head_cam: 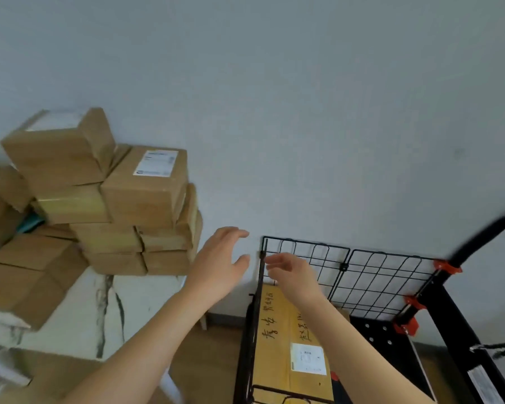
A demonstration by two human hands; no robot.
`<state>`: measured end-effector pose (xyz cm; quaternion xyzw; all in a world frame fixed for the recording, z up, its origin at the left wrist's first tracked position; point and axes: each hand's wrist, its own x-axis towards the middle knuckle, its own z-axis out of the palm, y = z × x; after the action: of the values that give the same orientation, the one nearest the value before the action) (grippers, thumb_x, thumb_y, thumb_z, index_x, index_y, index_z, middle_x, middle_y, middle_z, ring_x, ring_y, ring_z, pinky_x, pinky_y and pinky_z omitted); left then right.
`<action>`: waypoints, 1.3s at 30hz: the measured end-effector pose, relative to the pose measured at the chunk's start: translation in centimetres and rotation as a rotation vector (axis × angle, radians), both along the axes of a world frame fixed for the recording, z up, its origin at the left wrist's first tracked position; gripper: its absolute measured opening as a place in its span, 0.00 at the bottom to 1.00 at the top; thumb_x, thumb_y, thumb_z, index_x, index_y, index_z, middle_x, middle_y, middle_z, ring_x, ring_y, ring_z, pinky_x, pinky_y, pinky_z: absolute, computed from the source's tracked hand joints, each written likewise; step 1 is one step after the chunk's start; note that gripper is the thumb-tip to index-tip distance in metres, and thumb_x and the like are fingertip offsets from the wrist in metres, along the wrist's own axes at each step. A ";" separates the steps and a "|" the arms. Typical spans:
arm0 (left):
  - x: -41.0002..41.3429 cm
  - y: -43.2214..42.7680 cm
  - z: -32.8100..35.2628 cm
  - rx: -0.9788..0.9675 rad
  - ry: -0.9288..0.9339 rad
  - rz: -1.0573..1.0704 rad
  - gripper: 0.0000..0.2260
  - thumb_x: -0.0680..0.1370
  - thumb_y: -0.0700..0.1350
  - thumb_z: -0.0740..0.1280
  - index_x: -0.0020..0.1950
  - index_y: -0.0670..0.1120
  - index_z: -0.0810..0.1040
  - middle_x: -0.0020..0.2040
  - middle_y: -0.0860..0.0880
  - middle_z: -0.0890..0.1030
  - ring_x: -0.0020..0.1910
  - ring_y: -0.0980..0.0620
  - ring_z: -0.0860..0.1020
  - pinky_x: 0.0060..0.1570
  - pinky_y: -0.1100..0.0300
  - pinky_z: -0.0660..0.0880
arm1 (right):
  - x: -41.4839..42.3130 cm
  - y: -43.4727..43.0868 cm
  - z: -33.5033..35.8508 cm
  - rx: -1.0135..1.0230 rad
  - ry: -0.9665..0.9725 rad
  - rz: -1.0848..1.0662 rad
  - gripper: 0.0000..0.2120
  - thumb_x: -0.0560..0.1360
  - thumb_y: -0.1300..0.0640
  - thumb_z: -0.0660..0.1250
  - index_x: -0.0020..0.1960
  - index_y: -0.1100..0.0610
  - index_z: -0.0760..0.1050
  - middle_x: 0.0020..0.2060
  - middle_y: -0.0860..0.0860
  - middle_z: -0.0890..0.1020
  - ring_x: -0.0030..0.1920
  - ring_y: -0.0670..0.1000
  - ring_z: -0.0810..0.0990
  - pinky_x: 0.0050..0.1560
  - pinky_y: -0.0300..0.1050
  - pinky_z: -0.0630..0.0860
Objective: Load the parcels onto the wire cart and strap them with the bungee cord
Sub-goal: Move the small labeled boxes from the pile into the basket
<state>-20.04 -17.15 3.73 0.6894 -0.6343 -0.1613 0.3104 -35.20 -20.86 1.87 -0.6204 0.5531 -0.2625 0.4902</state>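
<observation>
Obs. 1: Both hands hang in the air over the near-left corner of the wire cart (306, 242). The left hand (216, 260) is spread wide and empty. The right hand (295, 277) is loosely curled and also empty, with its fingertips just beside the corner post; I cannot tell whether they touch it.

Obs. 2: One yellow parcel (277, 345) lies flat in the cart. Its long axis runs from the person toward the wall, along the cart's left side.

Obs. 3: The stack of brown parcels (123, 205) sits on the marble-patterned table (99, 310), to the left of both hands. The left hand is the nearer one, so a reach for the next parcel would go leftward, across the gap between cart and table.

Obs. 4: A speckled cord (496, 348), probably the bungee, hangs at the far right by the cart's handle, well apart from both hands.

Writing: The yellow parcel carries handwritten characters (270, 325) and a white label (308, 358). One stacked parcel (146, 199) has a white shipping label (155, 163). None of it is legible from here.
</observation>
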 end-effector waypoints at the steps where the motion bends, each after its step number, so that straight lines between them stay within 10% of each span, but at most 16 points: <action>1: 1.0 0.8 0.9 -0.025 0.007 0.018 0.18 0.79 0.46 0.63 0.69 0.52 0.68 0.70 0.57 0.66 0.69 0.57 0.65 0.64 0.65 0.61 | 1.2 0.4 0.8 -0.016 -0.012 0.018 0.13 0.76 0.63 0.61 0.57 0.51 0.77 0.52 0.48 0.80 0.52 0.46 0.77 0.37 0.30 0.68; 20: 17.4 5.4 10.6 -0.450 0.052 0.441 0.14 0.77 0.40 0.65 0.61 0.53 0.75 0.58 0.59 0.72 0.57 0.63 0.71 0.56 0.72 0.62 | 19.4 -2.2 10.8 -0.141 -0.213 0.283 0.13 0.74 0.64 0.61 0.50 0.51 0.80 0.48 0.47 0.81 0.50 0.47 0.78 0.41 0.35 0.72; 39: 21.1 -4.7 7.8 -0.033 -0.163 0.234 0.19 0.80 0.48 0.60 0.71 0.50 0.66 0.73 0.54 0.61 0.72 0.56 0.60 0.68 0.62 0.60 | 24.5 -9.2 7.1 0.102 -0.091 0.019 0.23 0.77 0.51 0.63 0.70 0.56 0.66 0.64 0.52 0.74 0.58 0.52 0.73 0.57 0.47 0.72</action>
<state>1.05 -21.86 11.53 0.7645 -0.5750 -0.0571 0.2858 -10.71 -30.06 8.96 -0.5872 0.5370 -0.2571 0.5484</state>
